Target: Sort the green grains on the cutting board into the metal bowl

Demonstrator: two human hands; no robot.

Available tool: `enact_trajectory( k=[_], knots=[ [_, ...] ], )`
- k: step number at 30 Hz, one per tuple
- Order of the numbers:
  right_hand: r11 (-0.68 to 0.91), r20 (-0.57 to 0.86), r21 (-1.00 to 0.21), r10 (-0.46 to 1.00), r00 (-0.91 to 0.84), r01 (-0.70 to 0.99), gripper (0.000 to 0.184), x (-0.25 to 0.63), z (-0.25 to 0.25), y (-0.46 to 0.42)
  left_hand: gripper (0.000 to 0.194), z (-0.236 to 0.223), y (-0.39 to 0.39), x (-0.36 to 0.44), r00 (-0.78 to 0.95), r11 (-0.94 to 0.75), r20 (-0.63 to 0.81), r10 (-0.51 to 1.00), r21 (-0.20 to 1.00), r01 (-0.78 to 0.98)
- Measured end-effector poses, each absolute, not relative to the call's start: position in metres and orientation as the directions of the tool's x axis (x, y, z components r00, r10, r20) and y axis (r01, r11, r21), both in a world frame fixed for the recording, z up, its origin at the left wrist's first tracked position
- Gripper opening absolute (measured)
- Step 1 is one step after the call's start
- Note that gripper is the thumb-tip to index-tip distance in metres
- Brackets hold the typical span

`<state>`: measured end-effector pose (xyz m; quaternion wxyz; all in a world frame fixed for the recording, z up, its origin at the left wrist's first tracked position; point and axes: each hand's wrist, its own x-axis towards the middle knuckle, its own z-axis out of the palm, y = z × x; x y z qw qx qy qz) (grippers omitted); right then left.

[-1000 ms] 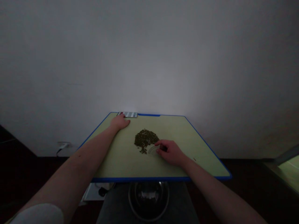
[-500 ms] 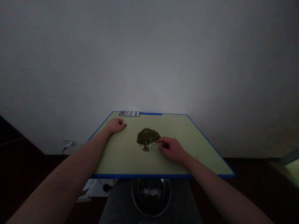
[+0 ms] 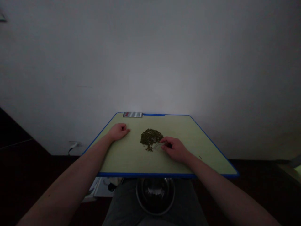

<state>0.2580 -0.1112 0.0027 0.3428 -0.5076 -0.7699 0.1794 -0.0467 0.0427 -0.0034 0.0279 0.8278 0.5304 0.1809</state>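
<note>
Comparing with the picture a second ago: the left hand has come off the phone and now rests on the near side of it, apart from it, on the pale tabletop. Its fingers are curled in loosely; too dark to tell whether they meet the palm or hold anything.

The right hand has hardly moved relative to the pile of small dark grains. Thumb and forefinger appear pinched together on the right end of a clear curved piece, set at the lower right edge of the pile. Exact shape of the piece: hard to make out.

Pile location: mid-table, between the hands, with a small tail of loose grains at its near side. Outline much the same as a second ago.

Reading: with the phone let go, the handling appears to rest with the right hand alone.

Also noted: a metal bowl below the near table edge, over the lap.
</note>
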Motion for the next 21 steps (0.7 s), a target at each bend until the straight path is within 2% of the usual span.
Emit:
enact_trajectory(
  k=[4, 21],
  knots=[
    [0.424, 0.336, -0.616, 0.904, -0.266, 0.664, 0.023, 0.2572, 0.0042, -0.1114, 0.034, -0.0031, 0.0403, -0.0453, 0.371, -0.457, 0.31, 0.876, 0.284, 0.843],
    [0.455, 0.316, -0.577, 0.89, -0.328, 0.678, 0.029, 0.2514, 0.0035, -0.107, 0.032, -0.0008, 0.0347, -0.0416, 0.417, -0.491, 0.288, 0.862, 0.269, 0.829]
  ],
)
